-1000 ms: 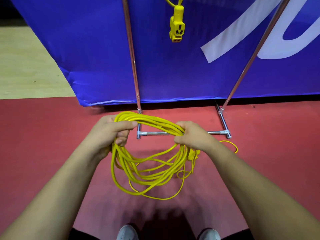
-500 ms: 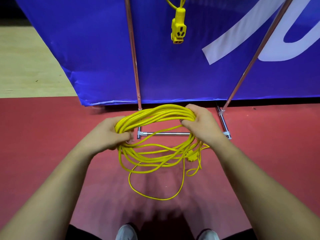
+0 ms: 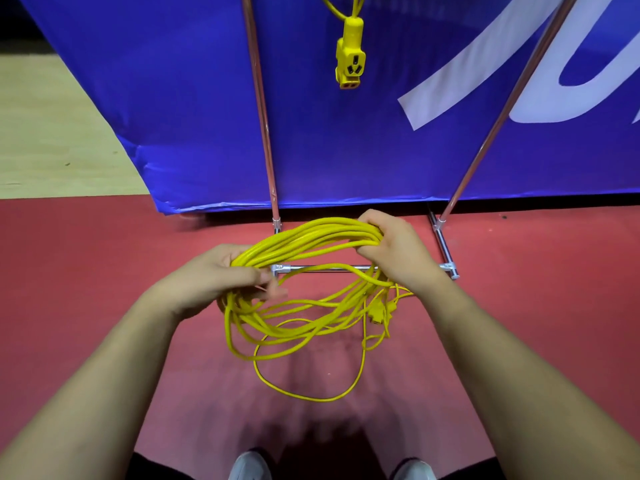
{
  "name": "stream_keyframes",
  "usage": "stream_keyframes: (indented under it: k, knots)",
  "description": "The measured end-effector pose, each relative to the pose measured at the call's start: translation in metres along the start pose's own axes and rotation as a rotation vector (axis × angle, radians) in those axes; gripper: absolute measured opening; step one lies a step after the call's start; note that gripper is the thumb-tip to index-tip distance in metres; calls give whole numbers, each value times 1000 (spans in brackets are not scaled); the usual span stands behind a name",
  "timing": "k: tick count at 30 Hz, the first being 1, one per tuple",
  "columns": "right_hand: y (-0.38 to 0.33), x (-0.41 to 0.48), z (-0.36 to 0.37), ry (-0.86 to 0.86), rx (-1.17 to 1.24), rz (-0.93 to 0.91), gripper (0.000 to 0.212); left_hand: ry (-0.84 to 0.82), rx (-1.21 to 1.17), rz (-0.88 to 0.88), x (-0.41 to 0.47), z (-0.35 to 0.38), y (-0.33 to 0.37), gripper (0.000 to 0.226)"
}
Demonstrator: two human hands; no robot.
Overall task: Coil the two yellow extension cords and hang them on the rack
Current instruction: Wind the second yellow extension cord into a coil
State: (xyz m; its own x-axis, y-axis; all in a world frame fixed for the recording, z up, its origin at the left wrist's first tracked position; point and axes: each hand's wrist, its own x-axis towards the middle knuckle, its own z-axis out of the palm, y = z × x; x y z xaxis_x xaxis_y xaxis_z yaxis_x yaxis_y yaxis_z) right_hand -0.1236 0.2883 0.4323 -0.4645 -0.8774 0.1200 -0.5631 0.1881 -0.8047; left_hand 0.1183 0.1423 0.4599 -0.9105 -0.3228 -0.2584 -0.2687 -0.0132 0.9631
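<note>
Left hand (image 3: 207,275) and right hand (image 3: 398,251) grip a coiled yellow cord (image 3: 311,233) before a metal rack (image 3: 263,116).
Both hands curl tightly round the bundle, now raised and gathered closer than a second ago. Slack loops droop toward the red floor (image 3: 104,271). The other cord's socket (image 3: 349,60) already hangs above, so this coil seems nearly ready to hang.

A blue banner (image 3: 194,109) with white lettering stands on red floor (image 3: 86,289), pale wood flooring (image 3: 41,133) beyond.
</note>
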Motion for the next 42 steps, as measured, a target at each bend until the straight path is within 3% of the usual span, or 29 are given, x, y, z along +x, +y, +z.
stream_keyframes:
  k: [9, 14, 20, 23, 31, 35, 38, 42]
  knots:
    - [14, 3, -3, 50, 91, 85, 18, -295, -242, -67, -5, 0, -1, 25]
    - [13, 7, -2, 83, 145, 86, 15, -297, -385, 109, -4, 5, -2, 23]
    - [20, 5, 2, 104, 179, 139, 11, -294, -500, 72, -7, 12, 0, 37]
    - [25, 3, 8, 88, 138, 150, 8, -147, -575, 64, -3, 16, 6, 43]
    - [28, 3, 22, 65, 158, 204, 15, 94, -670, -88, 3, 21, 14, 21]
    - [27, -4, 19, -2, 247, 228, 23, 108, -711, 5, 5, 17, 15, 20]
    - [31, -5, 18, -32, 213, 223, 12, 198, -676, 52, 10, 10, 11, 15]
    - [36, 1, 19, 7, 212, 188, 13, 269, -537, 49, 9, -8, 7, 31]
